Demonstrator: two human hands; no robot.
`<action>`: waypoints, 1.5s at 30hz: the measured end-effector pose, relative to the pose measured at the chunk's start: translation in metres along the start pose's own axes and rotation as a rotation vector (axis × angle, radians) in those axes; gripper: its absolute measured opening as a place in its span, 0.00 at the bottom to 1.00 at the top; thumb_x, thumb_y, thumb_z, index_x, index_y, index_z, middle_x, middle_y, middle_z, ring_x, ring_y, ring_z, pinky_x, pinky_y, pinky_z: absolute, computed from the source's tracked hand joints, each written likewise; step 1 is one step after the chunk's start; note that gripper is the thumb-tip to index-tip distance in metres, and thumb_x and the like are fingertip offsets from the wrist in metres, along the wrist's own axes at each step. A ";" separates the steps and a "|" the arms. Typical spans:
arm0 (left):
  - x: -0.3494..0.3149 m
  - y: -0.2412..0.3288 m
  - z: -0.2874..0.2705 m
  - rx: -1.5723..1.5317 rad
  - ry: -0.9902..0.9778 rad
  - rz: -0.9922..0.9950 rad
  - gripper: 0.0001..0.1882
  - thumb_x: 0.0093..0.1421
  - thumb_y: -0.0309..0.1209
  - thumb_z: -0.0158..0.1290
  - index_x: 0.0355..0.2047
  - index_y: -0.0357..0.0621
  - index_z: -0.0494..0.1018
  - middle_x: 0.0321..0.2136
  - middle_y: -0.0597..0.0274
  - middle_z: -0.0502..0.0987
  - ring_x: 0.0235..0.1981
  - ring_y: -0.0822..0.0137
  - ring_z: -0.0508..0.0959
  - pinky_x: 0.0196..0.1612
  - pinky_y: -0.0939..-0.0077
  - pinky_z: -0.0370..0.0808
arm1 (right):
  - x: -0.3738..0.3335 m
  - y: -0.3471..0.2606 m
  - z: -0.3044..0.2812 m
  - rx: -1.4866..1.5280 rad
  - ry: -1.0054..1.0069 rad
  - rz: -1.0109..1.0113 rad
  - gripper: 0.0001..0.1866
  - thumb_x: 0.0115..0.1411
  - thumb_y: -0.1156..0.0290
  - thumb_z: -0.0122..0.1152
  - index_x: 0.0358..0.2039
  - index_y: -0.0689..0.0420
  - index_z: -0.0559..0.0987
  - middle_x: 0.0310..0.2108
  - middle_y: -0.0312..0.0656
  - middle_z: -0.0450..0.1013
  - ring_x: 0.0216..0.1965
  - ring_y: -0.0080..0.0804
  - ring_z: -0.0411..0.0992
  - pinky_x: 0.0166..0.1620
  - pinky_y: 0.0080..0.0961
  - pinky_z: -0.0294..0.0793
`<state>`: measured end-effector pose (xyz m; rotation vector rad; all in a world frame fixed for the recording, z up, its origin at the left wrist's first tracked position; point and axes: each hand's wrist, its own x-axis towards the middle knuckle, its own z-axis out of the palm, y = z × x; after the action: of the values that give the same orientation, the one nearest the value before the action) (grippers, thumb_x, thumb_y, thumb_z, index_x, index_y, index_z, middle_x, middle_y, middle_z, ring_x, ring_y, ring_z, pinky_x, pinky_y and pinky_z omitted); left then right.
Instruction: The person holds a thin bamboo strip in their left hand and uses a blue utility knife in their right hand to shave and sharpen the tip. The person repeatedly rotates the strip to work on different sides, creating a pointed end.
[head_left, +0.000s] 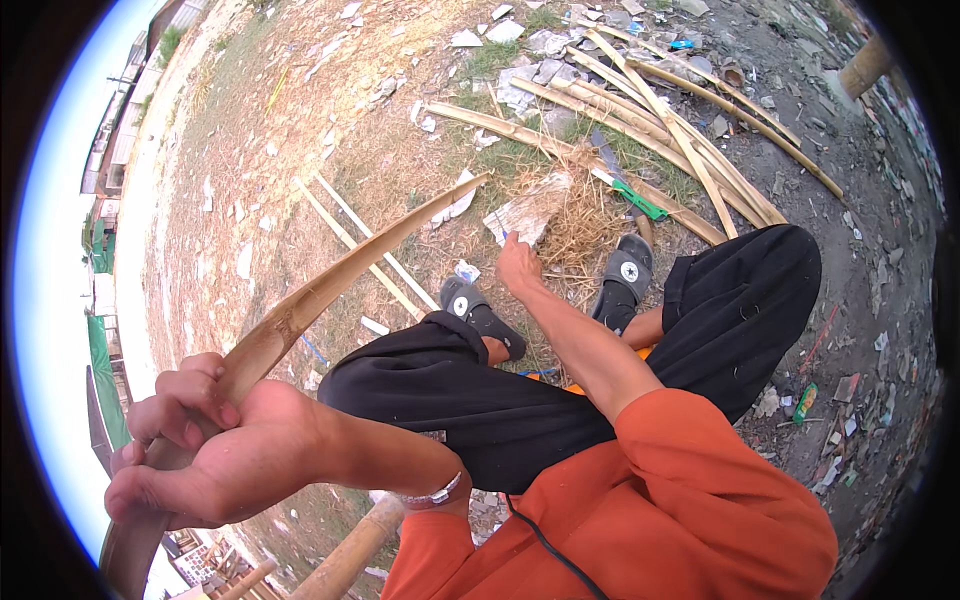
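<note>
My left hand (205, 440) is wrapped round a long split bamboo strip (330, 275), which slants up and away to the right, its hollow side partly showing. Between my feet, my right hand (518, 265) has its fingers drawn together at the near edge of a pale, rough wooden slab (530, 210). Something small and blue shows at those fingertips; its kind is too small to tell. Dry shavings (585, 225) are heaped beside the slab. A tool with a green handle (638, 198) and a grey blade lies just past them, next to a wooden handle (645, 230).
Several split bamboo lengths (690, 150) lie piled at the far right. Two thin strips (375, 240) rest on the ground left of my feet. A bamboo pole (350, 550) is at the lower left, and a post (865, 68) stands far right. Rubble and litter strew the ground.
</note>
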<state>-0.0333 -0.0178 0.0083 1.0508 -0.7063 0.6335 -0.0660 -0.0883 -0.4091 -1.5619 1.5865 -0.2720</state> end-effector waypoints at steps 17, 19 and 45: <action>-0.004 -0.002 0.005 0.103 -0.005 0.103 0.12 0.65 0.43 0.38 0.29 0.53 0.54 0.12 0.64 0.55 0.10 0.72 0.51 0.19 0.74 0.59 | 0.000 -0.019 -0.021 0.002 0.004 -0.105 0.13 0.60 0.70 0.42 0.40 0.65 0.64 0.29 0.66 0.71 0.34 0.63 0.72 0.39 0.49 0.70; -0.001 -0.004 0.001 0.064 -0.029 0.033 0.13 0.65 0.44 0.38 0.28 0.54 0.54 0.12 0.65 0.54 0.10 0.72 0.51 0.20 0.73 0.58 | -0.005 -0.025 -0.030 -0.003 0.021 -0.148 0.13 0.61 0.67 0.41 0.40 0.65 0.64 0.25 0.64 0.71 0.31 0.61 0.72 0.36 0.49 0.69; 0.021 -0.011 -0.027 -0.193 -0.204 -0.273 0.24 0.61 0.56 0.41 0.22 0.49 0.56 0.09 0.67 0.51 0.09 0.73 0.51 0.17 0.76 0.57 | -0.195 -0.162 -0.157 0.285 -0.031 -0.653 0.08 0.59 0.74 0.45 0.36 0.65 0.61 0.12 0.57 0.66 0.17 0.57 0.69 0.20 0.47 0.67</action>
<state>-0.0065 0.0057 0.0100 1.0176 -0.7678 0.2198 -0.0925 -0.0082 -0.1227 -1.7956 0.9187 -0.7858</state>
